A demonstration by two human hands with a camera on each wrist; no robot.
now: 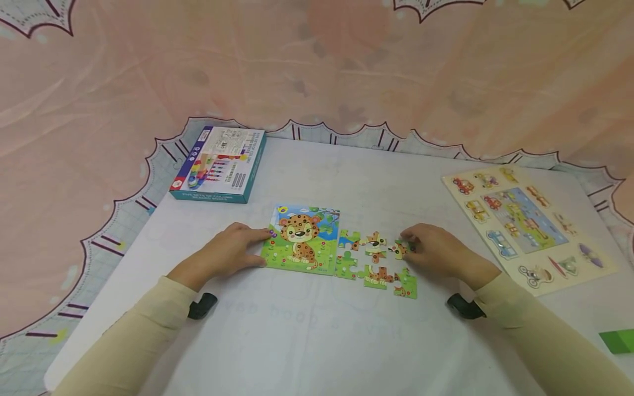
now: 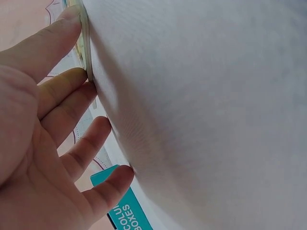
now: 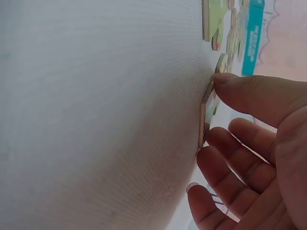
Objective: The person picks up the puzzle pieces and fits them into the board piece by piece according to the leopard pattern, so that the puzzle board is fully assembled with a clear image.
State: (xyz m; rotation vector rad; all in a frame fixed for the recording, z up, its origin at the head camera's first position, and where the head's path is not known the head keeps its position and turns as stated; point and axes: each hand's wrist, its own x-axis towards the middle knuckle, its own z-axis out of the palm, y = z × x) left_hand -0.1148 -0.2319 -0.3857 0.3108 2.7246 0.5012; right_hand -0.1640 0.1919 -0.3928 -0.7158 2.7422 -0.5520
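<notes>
A square picture board point(image 1: 300, 240) with a cartoon leopard lies flat on the white table. Along its left edge rests my left hand point(image 1: 233, 247), touching it with spread, fairly straight fingers; the left wrist view shows the fingertips against the rim. To the right of the board, several jigsaw pieces point(image 1: 378, 276) lie in two loose rows. At the right end of the upper row, my right hand point(image 1: 436, 250) pinches a puzzle piece point(image 3: 203, 122) between thumb and fingers. That piece sits slightly tilted in the right wrist view, and the fingers partly cover it in the head view.
A teal-edged box point(image 1: 218, 165) lies at the back left. On the right is a cream board point(image 1: 540, 269) with vehicle pictures. A green block point(image 1: 618, 341) shows at the right edge. The white table point(image 1: 307, 341) ends at a patterned cloth point(image 1: 322, 66) behind.
</notes>
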